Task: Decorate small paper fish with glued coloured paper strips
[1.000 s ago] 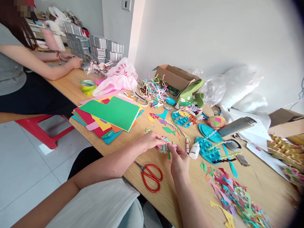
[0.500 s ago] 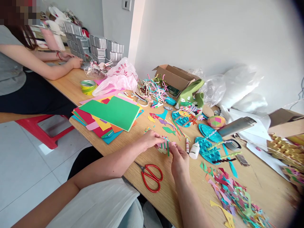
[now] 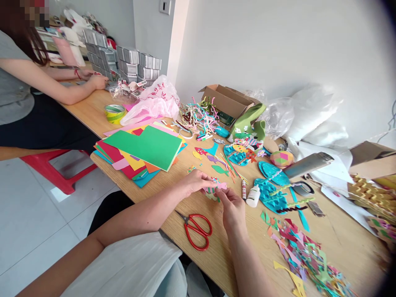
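Note:
My left hand and my right hand meet over the wooden table and both pinch a small multicoloured paper cutout. Fingers of both hands are closed on it. A pink part of the cutout sticks out between the fingertips, and a green strip hangs under it. Red-handled scissors lie closed on the table just in front of my right wrist. A small white glue bottle lies to the right of my right hand.
A stack of coloured paper sheets lies to the left. Teal craft pieces, paper fish and strips lie beyond my hands, paper scraps to the right. A cardboard box and plastic bags stand at the back. Another person sits far left, hands on the table.
The green strip that stood upright between my fingers a second ago has gone lower. The pink part of the cutout now shows on top. My hands stay in place.

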Available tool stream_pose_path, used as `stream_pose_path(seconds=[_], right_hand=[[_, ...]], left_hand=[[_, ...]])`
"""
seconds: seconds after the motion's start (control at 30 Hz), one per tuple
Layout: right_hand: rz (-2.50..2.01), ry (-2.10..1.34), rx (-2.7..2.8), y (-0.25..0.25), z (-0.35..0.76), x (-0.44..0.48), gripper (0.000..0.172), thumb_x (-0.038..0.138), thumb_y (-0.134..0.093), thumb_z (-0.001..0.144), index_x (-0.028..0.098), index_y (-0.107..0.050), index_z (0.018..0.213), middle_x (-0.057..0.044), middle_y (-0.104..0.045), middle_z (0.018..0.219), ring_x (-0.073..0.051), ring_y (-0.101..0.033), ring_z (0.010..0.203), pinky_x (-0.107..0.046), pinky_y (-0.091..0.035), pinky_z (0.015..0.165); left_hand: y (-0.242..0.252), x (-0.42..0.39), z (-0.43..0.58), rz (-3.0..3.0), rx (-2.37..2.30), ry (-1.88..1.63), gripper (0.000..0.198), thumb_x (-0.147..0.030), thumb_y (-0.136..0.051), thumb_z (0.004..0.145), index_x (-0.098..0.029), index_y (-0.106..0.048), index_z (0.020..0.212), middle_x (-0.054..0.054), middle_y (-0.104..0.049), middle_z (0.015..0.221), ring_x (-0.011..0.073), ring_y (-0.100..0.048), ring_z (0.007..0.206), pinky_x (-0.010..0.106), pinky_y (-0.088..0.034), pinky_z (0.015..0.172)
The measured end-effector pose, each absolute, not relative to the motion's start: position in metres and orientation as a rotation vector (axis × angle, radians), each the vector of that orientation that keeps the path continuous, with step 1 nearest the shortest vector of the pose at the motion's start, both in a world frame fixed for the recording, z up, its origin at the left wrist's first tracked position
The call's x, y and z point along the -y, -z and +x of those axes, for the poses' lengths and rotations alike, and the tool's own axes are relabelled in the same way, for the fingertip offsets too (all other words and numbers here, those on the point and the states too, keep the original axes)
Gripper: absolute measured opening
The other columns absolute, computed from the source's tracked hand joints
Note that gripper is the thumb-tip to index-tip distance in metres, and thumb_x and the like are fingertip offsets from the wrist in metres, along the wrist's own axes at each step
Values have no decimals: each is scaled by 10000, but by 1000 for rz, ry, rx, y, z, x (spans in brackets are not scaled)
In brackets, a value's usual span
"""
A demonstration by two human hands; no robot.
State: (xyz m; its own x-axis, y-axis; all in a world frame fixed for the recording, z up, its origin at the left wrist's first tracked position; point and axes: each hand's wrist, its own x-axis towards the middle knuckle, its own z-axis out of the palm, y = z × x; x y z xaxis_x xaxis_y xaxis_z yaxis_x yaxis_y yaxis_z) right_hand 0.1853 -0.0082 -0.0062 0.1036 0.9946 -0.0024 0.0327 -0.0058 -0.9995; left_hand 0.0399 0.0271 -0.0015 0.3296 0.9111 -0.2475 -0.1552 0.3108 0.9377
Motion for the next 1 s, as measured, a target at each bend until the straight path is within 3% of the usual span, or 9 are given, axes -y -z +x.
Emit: stream_pose_path(seconds=[0.47, 0.6, 0.67, 0.73, 0.83, 1.0], right_hand=[[-1341, -1116, 1304, 12, 191, 7, 282, 445, -732, 646, 171, -667, 659, -28, -658, 667, -166, -553, 656, -287, -422, 640], [-1437, -878, 1438, 5, 200, 5, 336, 499, -670, 722, 165, -651, 758, -25, -645, 695, -152, -531, 634, -279, -404, 618], [-1496, -801, 1600, -7, 204, 9, 335, 504, -645, 747, 173, -610, 712, 12, -571, 607, -125, -461, 560, -259, -360, 557], [-1481, -938, 1886, -18, 205, 17, 306, 467, -642, 762, 182, -576, 670, 34, -514, 567, -112, -430, 537, -243, -329, 527], [-1448, -1130, 2357, -27, 198, 32, 207, 358, -706, 718, 190, -587, 705, 23, -574, 650, -123, -501, 605, -231, -337, 549], [-1546, -828, 2743, -22, 181, 47, 93, 234, -666, 718, 186, -587, 725, -20, -629, 798, -131, -534, 657, -244, -310, 571]], left_hand=[[11, -30, 40, 1070, -942, -856, 360, -420, -798, 535, -111, -668, 665, -15, -585, 568, 72, -483, 518, 214, -348, 510], [10, -33, 37, 1001, -973, -973, 353, -420, -801, 535, -123, -627, 612, -6, -591, 578, 85, -514, 544, 217, -385, 528], [8, -34, 36, 899, -1002, -1071, 337, -404, -799, 531, -129, -632, 632, 8, -617, 609, 99, -540, 565, 224, -408, 537], [7, -36, 34, 805, -1021, -1162, 317, -380, -798, 535, -132, -643, 660, 16, -632, 626, 97, -543, 562, 220, -408, 535], [8, -39, 33, 704, -1016, -1257, 296, -338, -810, 535, -131, -644, 667, 17, -635, 632, 82, -523, 539, 211, -395, 528], [11, -42, 32, 586, -954, -1339, 300, -302, -844, 516, -128, -632, 638, 12, -618, 606, 73, -494, 508, 215, -378, 508]])
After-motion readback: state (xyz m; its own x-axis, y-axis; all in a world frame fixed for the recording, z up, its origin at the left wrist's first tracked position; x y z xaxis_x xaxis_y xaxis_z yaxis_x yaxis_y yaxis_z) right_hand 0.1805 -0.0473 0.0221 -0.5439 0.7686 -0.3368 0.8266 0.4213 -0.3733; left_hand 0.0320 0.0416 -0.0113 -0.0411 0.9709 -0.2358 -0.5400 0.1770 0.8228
